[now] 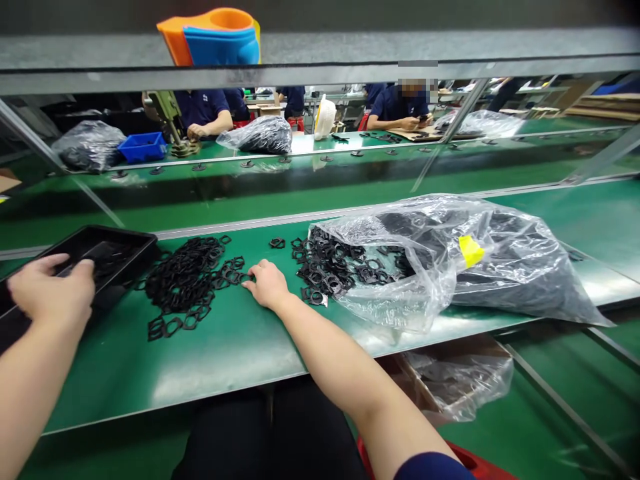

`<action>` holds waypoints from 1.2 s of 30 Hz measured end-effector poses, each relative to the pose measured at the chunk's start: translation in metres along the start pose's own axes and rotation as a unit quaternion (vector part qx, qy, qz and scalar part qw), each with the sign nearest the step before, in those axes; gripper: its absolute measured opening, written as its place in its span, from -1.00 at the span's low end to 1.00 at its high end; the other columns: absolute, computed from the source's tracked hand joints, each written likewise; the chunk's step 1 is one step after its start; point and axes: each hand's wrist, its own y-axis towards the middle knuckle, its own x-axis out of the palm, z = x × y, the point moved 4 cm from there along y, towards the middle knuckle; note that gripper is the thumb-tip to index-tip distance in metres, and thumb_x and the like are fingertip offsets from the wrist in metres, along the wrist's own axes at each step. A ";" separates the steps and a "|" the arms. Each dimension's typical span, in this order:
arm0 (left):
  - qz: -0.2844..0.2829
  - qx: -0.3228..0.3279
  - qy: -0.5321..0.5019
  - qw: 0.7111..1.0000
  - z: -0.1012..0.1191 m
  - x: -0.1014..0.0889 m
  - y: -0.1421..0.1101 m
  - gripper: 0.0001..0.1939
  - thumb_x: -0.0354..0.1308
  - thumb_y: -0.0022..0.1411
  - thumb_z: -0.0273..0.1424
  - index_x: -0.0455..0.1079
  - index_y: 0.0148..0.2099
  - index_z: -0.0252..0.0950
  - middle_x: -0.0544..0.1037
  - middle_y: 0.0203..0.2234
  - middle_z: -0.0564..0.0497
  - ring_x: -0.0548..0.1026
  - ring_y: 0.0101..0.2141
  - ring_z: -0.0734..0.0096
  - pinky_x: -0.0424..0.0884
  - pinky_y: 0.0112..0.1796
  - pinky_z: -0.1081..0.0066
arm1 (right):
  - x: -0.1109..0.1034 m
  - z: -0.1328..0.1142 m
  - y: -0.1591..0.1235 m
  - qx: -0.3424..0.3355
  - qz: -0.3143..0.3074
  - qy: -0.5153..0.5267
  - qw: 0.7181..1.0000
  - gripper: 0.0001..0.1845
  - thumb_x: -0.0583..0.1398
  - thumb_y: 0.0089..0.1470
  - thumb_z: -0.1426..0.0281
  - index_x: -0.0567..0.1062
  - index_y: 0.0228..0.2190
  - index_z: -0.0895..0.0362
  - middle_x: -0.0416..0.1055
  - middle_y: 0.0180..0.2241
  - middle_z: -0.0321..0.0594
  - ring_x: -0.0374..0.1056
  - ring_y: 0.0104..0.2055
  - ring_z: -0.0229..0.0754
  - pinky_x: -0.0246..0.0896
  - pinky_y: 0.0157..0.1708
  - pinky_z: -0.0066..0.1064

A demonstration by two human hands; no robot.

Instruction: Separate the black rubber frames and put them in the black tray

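My left hand (56, 292) is over the near side of a black plastic tray (145, 241), its thumb and fingers curled around a dark, flat piece (97, 253) whose shape is unclear. Loose black plastic parts with round openings form a pile (187, 277) on the green tabletop, just right of the tray. At the pile's right edge, my right hand (269, 284) has its fingertips closed on a small black ring-shaped part (245, 277). More such parts (333, 267) spill from the mouth of a large clear plastic bag (505, 267) to the right.
A metal shelf beam (320, 75) crosses above the table, with orange and blue plastic holders (220, 43) on it. Beyond, small parts lie along a green conveyor (325, 158), and co-workers (400, 110) sit behind it. Below the table's front edge is a plastic-lined box (455, 377).
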 end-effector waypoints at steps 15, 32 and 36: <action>-0.221 -0.035 -0.115 0.968 0.055 0.194 -0.145 -0.56 0.11 0.10 -0.14 0.47 -0.05 -0.28 0.56 -0.47 -0.01 0.52 -0.50 0.38 0.47 -0.44 0.38 | -0.018 0.027 0.012 0.020 0.111 0.214 0.970 -0.76 0.11 0.14 0.34 0.50 -0.18 0.11 0.51 -0.21 -0.22 0.41 -0.19 -0.25 0.29 -0.10 -0.43; -0.228 -0.075 -0.216 0.947 0.049 0.201 -0.135 -0.55 0.31 -0.08 -0.25 0.45 -0.11 -0.33 0.54 -0.34 -0.06 0.49 -0.39 0.43 0.45 -0.27 0.37 | -0.029 0.049 0.021 0.077 0.082 -0.039 0.993 -0.73 0.09 0.10 0.50 0.51 -0.19 0.11 0.45 -0.18 -0.14 0.29 -0.10 -0.09 0.19 -0.04 -0.28; -0.221 -0.070 -0.216 0.949 0.049 0.199 -0.133 -0.56 0.29 -0.05 -0.22 0.46 -0.11 -0.32 0.56 -0.36 -0.05 0.49 -0.40 0.43 0.44 -0.29 0.38 | -0.034 0.047 0.019 0.077 0.135 0.041 0.987 -0.74 0.12 0.10 0.45 0.49 -0.15 0.15 0.47 -0.22 -0.14 0.33 -0.14 -0.12 0.20 -0.04 -0.30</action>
